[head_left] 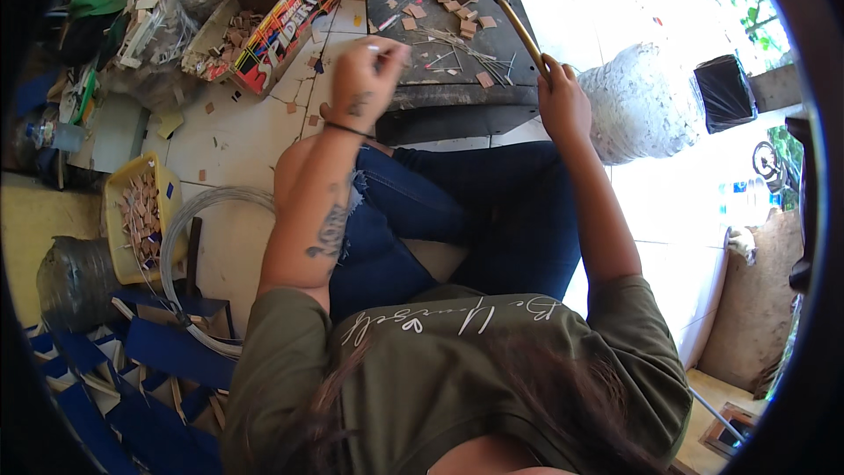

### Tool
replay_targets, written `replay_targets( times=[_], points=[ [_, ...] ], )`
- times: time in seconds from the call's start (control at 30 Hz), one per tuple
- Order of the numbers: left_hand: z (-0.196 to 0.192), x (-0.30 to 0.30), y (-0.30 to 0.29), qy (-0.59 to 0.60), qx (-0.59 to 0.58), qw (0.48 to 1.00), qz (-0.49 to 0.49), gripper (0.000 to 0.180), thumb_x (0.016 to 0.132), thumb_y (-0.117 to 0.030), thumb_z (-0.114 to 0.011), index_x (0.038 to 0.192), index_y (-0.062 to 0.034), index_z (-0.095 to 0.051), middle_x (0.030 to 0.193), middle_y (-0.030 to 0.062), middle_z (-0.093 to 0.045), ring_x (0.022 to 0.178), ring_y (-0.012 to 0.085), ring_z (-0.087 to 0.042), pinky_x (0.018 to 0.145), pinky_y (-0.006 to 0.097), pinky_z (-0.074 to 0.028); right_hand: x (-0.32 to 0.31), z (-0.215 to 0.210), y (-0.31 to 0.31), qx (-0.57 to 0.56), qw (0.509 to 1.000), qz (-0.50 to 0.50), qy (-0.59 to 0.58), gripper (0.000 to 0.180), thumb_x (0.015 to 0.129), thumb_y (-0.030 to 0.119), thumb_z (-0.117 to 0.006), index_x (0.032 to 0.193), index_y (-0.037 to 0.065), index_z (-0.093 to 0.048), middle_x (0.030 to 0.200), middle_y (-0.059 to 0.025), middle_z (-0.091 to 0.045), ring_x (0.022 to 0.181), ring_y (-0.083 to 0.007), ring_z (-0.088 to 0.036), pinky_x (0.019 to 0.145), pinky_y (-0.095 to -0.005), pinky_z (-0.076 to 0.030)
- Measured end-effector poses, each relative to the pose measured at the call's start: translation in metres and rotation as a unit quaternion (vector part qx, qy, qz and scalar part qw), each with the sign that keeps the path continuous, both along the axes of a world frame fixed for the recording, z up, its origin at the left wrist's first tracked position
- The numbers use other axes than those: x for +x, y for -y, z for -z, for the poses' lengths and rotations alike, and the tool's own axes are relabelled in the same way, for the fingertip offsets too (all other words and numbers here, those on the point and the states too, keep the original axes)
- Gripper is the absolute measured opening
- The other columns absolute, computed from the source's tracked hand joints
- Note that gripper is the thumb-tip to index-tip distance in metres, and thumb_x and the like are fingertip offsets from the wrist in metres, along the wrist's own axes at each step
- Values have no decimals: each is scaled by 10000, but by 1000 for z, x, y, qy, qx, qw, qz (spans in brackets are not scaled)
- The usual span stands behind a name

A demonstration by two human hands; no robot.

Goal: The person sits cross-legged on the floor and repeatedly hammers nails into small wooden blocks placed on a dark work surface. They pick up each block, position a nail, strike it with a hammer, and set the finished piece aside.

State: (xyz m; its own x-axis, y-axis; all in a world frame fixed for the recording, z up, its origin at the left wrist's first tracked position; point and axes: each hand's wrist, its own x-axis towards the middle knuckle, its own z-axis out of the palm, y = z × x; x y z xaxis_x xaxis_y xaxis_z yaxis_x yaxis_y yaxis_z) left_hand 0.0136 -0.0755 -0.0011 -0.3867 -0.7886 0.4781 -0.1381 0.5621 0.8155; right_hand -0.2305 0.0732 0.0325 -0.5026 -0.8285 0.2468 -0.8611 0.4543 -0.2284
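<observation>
Tiled floor (255, 136) — dark work board (457, 44); right hand (563, 101) grips hammer (519, 26).

Strong daylight is entering from the upper right, overexposing the white tiled floor (668, 202) there. The left side is sitting dimmer, with soft shadows. Fisheye distortion is bending edges toward a black circular rim. The dark hair (545, 405) closest to the lens is blurring.

olive tee, ripped jeans, perhaps tattoos
</observation>
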Motion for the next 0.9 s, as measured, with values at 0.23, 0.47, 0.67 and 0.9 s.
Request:
replay_targets(
  times=[0.23, 0.47, 0.67, 0.9],
  points=[
    [4, 251, 48, 259, -110, 920, -273, 170, 860, -184, -655, 882, -24, -706, 787, 97, -633, 720, 225, -608, 675, 311, -477, 1, 13, 34, -54, 984, -103, -133, 306, 859, 259, -619, 1135, 127, -619, 1090, -95, -598, 1026, -270, -597, 903, -412, -427],
    [-31, 472, 38, 559, -65, 684, -465, 237, 915, -231, -564, 952, -31, -685, 932, 164, -649, 843, 352, -627, 729, 423, -488, 42, -11, 92, 149, 970, -176, -80, 204, 775, 299, -675, 856, 119, -728, 849, -54, -697, 901, -228, -648, 870, -421, -436],
    [-18, 502, 48, 663, 86, 594, -448, 277, 910, -281, -561, 1043, -67, -676, 984, 162, -661, 921, 368, -619, 781, 447, -502, 65, -13, 121, 239, 947, -140, -165, 151, 807, 163, -625, 893, 84, -720, 902, -98, -717, 860, -259, -690, 819, -415, -448],
    [-28, 296, 88, 420, -175, 843, -287, 404, 827, -331, -674, 1094, -29, -655, 1099, 161, -650, 1019, 363, -585, 906, 391, -459, 51, -12, 121, 227, 954, -153, -125, 258, 727, 260, -707, 820, 19, -710, 870, -157, -698, 897, -255, -662, 778, -380, -525]
  ],
)
